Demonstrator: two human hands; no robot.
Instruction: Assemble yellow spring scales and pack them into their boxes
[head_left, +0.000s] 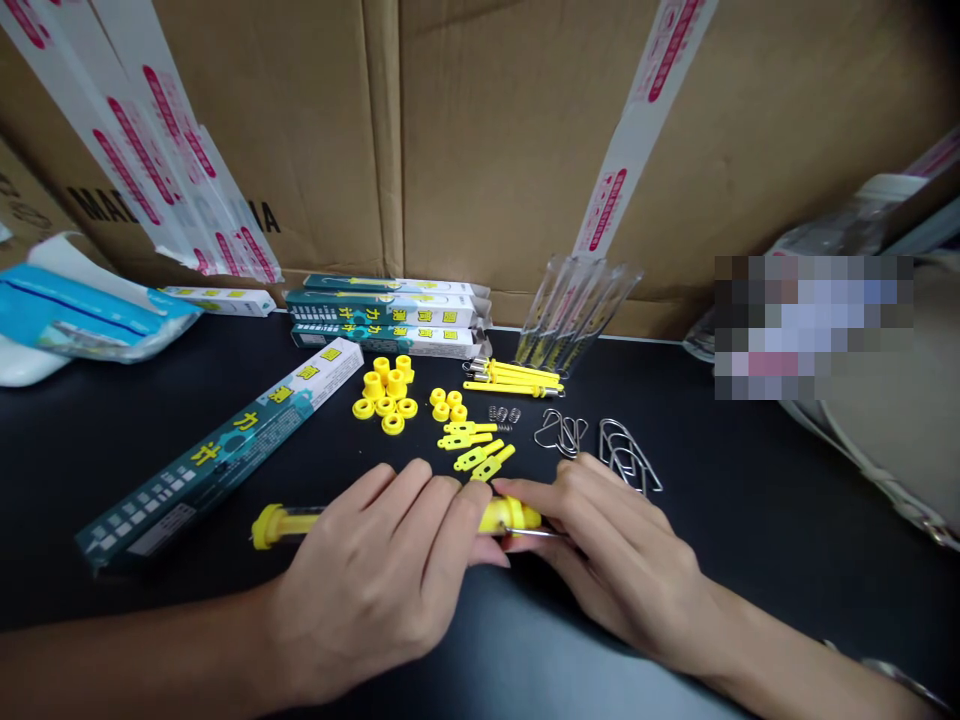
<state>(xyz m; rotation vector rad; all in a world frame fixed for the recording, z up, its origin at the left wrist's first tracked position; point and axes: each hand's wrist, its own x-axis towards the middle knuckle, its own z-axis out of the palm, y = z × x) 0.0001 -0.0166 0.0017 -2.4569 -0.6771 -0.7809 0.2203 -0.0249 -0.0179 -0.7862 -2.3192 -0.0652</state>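
Observation:
My left hand [382, 560] is wrapped round a clear tube with yellow parts [289, 524], held level above the black table. A yellow cap shows at the tube's left end. At its right end, the fingers of my right hand [615, 550] are closed on the yellow end piece [521, 513] and a thin metal wire [536, 533]. Just beyond my hands lie several flat yellow pieces [480, 458], small springs [504, 414], metal hooks [561, 433] and larger hooks [628, 455]. Yellow collars [385, 405] and small yellow caps [448, 404] sit farther left.
A printed box [225, 450] lies slanted at the left, with stacked boxes [386, 318] behind. Clear tubes [574, 315] lean on the cardboard wall [480, 150] near yellow rods [517, 380]. A blue packet [97, 310] is far left; a pale bag [885, 400] is right.

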